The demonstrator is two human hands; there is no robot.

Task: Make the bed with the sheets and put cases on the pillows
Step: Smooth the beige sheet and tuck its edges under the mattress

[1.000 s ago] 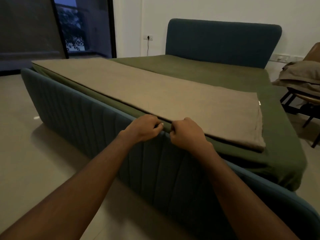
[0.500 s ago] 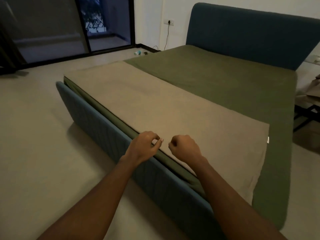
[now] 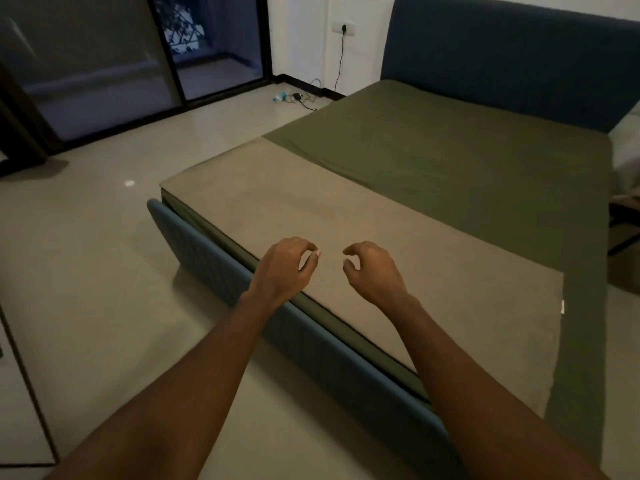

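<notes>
A folded tan sheet (image 3: pixel 381 237) lies flat across the foot of the bed, on top of a green fitted sheet (image 3: pixel 467 147) that covers the mattress. My left hand (image 3: pixel 285 266) hovers just above the tan sheet's near edge with loosely curled fingers, holding nothing. My right hand (image 3: pixel 372 271) hovers beside it over the tan sheet, fingers also loosely curled and empty. A small gap separates the two hands. No pillows are clearly visible.
The bed has a blue padded footboard (image 3: pixel 214 251) and a blue headboard (image 3: pixel 512 53). A cable and small items (image 3: pixel 298 97) lie on the tiled floor near a wall socket (image 3: pixel 343 28). Glass sliding doors (image 3: pixel 145 53) stand at the back left. A chair edge (image 3: pixel 623 216) shows at right.
Both hands let go of the tan sheet's near edge, rose and drew slightly apart. The view lifted higher above the bed.
</notes>
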